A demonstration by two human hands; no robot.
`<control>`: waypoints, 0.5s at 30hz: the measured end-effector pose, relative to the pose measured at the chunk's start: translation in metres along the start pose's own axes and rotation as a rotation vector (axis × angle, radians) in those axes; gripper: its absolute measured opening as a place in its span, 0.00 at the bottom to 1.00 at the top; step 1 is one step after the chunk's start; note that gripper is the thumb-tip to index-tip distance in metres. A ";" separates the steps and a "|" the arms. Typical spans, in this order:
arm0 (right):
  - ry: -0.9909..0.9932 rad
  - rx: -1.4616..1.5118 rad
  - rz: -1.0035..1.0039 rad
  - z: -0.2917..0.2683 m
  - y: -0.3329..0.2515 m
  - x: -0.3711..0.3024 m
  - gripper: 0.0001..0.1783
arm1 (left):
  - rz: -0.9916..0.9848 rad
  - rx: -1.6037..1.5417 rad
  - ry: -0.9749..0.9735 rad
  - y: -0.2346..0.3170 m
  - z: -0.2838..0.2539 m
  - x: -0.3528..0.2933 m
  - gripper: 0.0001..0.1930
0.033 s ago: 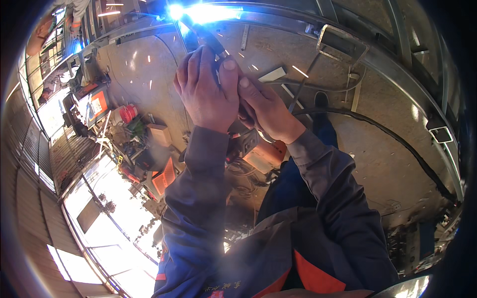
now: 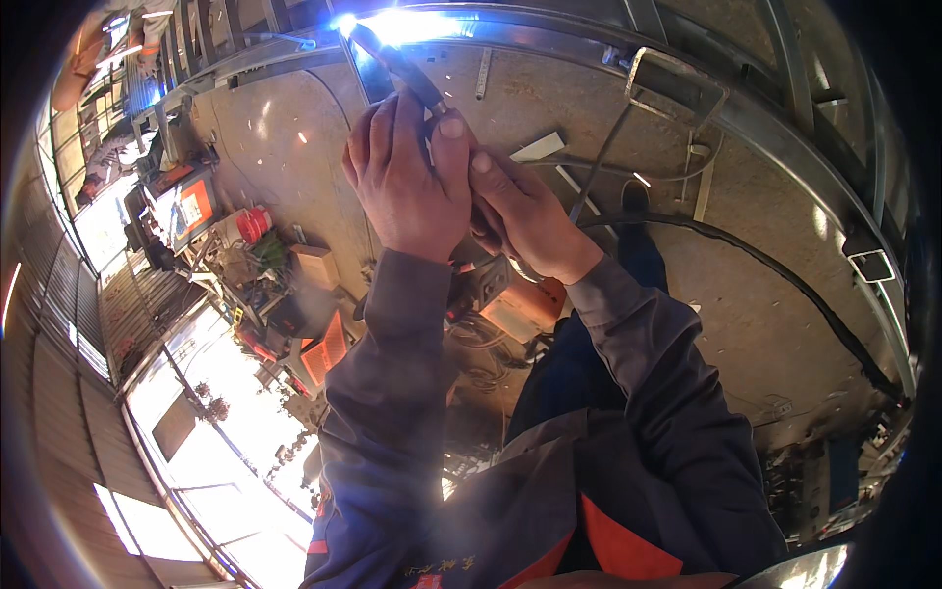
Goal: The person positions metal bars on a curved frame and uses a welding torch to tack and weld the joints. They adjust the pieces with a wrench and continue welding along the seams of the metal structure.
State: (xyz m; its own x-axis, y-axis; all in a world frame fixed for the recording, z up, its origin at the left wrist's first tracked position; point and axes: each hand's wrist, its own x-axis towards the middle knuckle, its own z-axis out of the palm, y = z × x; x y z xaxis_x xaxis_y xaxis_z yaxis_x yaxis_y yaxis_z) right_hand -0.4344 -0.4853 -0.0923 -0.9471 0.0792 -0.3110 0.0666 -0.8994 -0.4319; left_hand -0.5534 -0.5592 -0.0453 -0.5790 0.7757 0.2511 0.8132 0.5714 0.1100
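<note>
- Orange-fronted machine [image 2: 194,203], at far left among clutter, well apart from the hands; probably put there to leave the working side free
- Red bucket [image 2: 253,225], just right of the machine
- Brown box [image 2: 314,266], on the floor [image 2: 765,334] nearer the arms
- Left hand [image 2: 410,187], curled over the torch [image 2: 417,83] from above, fingers closed, thumb along its right side; the high grip, close behind the bent neck, likely serves to guide the tip
- Torch, one, neck reaching forward and left from the hands to a white-blue glare at the metal rail [image 2: 785,147]; tip lost in the brightness; the bend seems to keep fingers back from the heat
- Right hand [image 2: 535,211], closed in from the right, thumb laid against the left hand, apparently wrapped on the same handle, perhaps as a brace against shaking; most of the handle hidden beneath
- Pale flat piece [image 2: 538,147], loose on the floor beyond the right hand
- Metal loop [image 2: 634,79], beside the rail; purpose cannot be told
- Black cable [image 2: 785,278], arcing right across the floor, its slack presumably sparing the wrists any drag
</note>
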 end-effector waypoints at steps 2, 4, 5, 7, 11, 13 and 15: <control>-0.040 -0.012 -0.021 -0.003 -0.001 -0.001 0.32 | -0.069 -0.033 -0.106 0.001 -0.002 -0.001 0.26; -0.012 0.023 -0.031 -0.001 0.001 0.000 0.34 | -0.028 -0.025 -0.003 0.003 0.001 -0.001 0.26; -0.004 0.000 -0.025 -0.001 0.001 0.000 0.35 | -0.036 -0.035 -0.008 0.003 0.001 -0.001 0.27; 0.001 -0.007 -0.020 -0.002 0.003 0.001 0.35 | -0.023 -0.023 -0.001 0.003 0.002 -0.001 0.26; -0.004 -0.011 -0.030 -0.002 0.006 0.002 0.35 | -0.016 -0.001 -0.026 0.001 0.001 -0.001 0.25; 0.001 -0.005 -0.046 -0.002 0.006 0.001 0.34 | 0.005 0.013 -0.022 0.000 0.001 0.000 0.25; 0.002 -0.001 -0.039 -0.002 0.006 0.000 0.33 | 0.004 0.019 -0.030 0.000 0.000 0.000 0.25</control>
State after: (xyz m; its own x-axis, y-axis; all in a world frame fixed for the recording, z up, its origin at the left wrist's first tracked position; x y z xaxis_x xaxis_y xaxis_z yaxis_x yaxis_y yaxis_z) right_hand -0.4337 -0.4900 -0.0967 -0.9482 0.1154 -0.2958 0.0297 -0.8953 -0.4445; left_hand -0.5531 -0.5591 -0.0458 -0.5772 0.7857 0.2224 0.8147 0.5727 0.0910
